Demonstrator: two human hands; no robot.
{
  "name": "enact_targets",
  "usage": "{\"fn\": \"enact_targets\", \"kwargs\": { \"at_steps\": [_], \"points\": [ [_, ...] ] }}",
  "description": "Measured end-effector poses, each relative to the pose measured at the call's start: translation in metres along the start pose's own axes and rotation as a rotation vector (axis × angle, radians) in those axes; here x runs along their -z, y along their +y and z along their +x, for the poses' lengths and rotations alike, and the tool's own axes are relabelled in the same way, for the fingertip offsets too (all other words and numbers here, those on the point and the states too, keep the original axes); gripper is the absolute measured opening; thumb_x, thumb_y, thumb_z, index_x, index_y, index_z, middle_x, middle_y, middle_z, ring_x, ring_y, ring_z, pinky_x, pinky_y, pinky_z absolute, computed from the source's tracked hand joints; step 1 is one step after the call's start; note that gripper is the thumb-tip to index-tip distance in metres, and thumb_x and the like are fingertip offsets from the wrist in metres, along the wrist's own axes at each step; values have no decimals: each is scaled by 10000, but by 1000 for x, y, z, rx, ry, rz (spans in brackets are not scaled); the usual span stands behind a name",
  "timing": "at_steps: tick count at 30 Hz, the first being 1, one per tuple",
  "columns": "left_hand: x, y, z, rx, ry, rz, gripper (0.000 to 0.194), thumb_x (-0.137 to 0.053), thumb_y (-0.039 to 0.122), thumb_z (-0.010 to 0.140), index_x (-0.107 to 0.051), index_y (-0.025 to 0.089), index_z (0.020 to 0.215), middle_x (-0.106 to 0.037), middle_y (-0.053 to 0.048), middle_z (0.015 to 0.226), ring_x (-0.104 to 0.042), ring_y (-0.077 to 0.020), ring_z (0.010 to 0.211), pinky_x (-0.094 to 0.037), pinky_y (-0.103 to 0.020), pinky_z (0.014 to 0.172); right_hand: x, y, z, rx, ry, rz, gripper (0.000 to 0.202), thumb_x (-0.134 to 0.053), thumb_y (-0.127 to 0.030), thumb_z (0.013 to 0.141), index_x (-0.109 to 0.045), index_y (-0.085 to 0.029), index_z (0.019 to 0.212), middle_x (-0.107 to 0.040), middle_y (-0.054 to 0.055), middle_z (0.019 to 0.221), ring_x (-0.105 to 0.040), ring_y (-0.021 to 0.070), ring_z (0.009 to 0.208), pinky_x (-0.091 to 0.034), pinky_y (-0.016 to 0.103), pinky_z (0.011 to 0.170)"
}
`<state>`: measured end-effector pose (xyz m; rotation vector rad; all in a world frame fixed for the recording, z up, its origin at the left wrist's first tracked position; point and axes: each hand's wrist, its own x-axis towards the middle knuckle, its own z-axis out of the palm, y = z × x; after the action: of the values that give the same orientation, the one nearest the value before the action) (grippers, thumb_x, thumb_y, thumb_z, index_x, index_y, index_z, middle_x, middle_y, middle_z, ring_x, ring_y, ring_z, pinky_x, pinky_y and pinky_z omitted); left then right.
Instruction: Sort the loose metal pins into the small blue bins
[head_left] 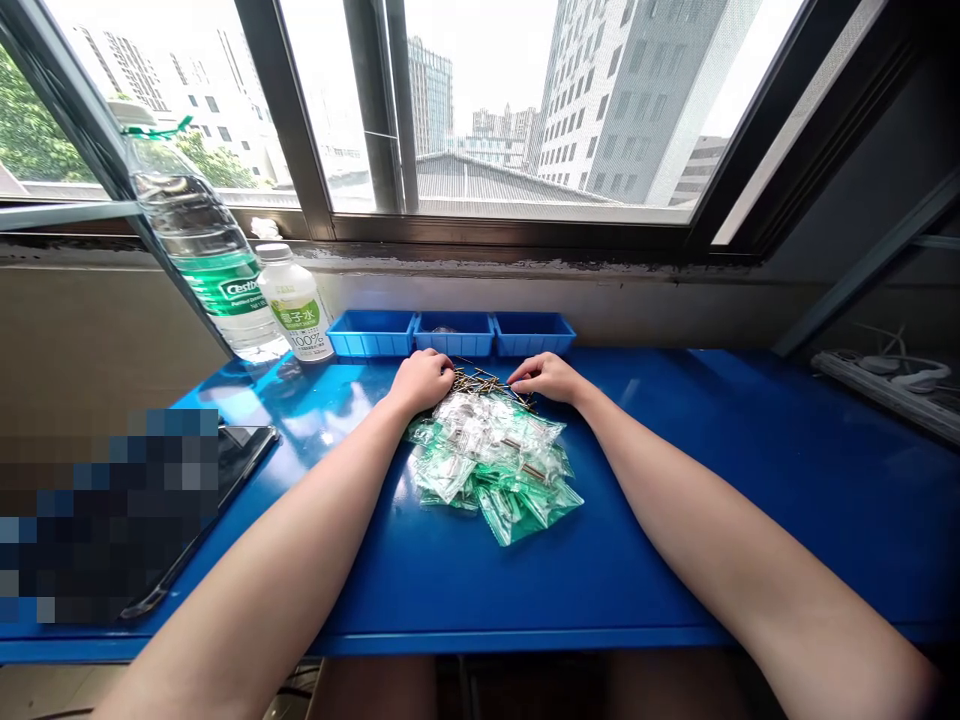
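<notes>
A loose pile of thin, bronze-coloured metal pieces like long screws or pins lies on the blue table. At the pile's left edge rests my left hand, its fingers curled down and its fingertips mostly hidden. My right hand is on the opposite side, thumb and forefinger close together at the pile's right edge. Whatever either hand holds is too small or hidden to make out. Just in front of the pile lies a heap of clear and green plastic bags, some with metal pieces inside.
Three joined blue bins stand behind my hands; the middle one holds something small. A large water bottle and a white bottle are at the back left. A dark, partly pixelated flat object lies left; a power strip is far right.
</notes>
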<state>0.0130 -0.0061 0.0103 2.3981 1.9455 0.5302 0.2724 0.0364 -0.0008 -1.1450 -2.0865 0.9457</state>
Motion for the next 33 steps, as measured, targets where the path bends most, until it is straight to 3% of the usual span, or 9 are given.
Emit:
{"fn": "enact_targets", "kwargs": {
  "at_steps": [6, 13, 16, 22, 29, 33],
  "points": [
    [0, -1, 0, -2, 4, 13, 383, -413, 288, 880, -763, 202, 1010, -696, -89, 1105, -619, -265, 1060, -495, -369, 957, 0, -3, -1, 5, 48, -1, 171, -750, -326, 611, -784, -180, 692, -719, 31, 676, -606, 156, 646, -451, 260, 619],
    [-1, -1, 0, 7, 1, 12, 388, -414, 297, 886, -762, 203, 1028, -692, -93, 1114, -615, -265, 1067, -496, -365, 963, -2, -1, 0, -68, 341, 69, 73, -676, -233, 602, -696, -165, 621, -734, 47, 760, -619, 152, 656, -466, 259, 626],
    [0, 0, 0, 9, -1, 9, 388, -412, 296, 886, -762, 202, 1026, -691, -94, 1118, -613, -268, 1071, -496, -370, 963, -3, -1, -1, -85, 392, 38, 17, -650, -186, 579, -652, -174, 568, -753, 61, 813, -670, 186, 742, -486, 266, 672],
    [1, 0, 0, 5, -4, 15, 389, -411, 290, 884, -760, 195, 1026, -693, -98, 1113, -613, -273, 1071, -499, -375, 958, -6, -7, -3, -2, 395, -275, 65, -625, -147, 561, -664, -199, 572, -719, 17, 670, -642, 179, 663, -466, 265, 637],
    [1, 0, -1, 9, -6, 11, 384, -413, 293, 885, -759, 199, 1023, -694, -95, 1120, -610, -276, 1079, -499, -379, 957, -10, -1, 1, -16, 300, -389, 358, -544, -83, 612, -782, -203, 850, -705, 3, 686, -618, 168, 646, -455, 258, 614],
    [1, 1, -1, 11, -7, 14, 381, -415, 285, 882, -758, 200, 1025, -693, -94, 1123, -610, -277, 1083, -498, -379, 956, -12, 1, 2, 18, 312, -483, 355, -530, -66, 653, -810, -226, 801, -754, 32, 847, -660, 196, 766, -485, 277, 694]
  ]
}}
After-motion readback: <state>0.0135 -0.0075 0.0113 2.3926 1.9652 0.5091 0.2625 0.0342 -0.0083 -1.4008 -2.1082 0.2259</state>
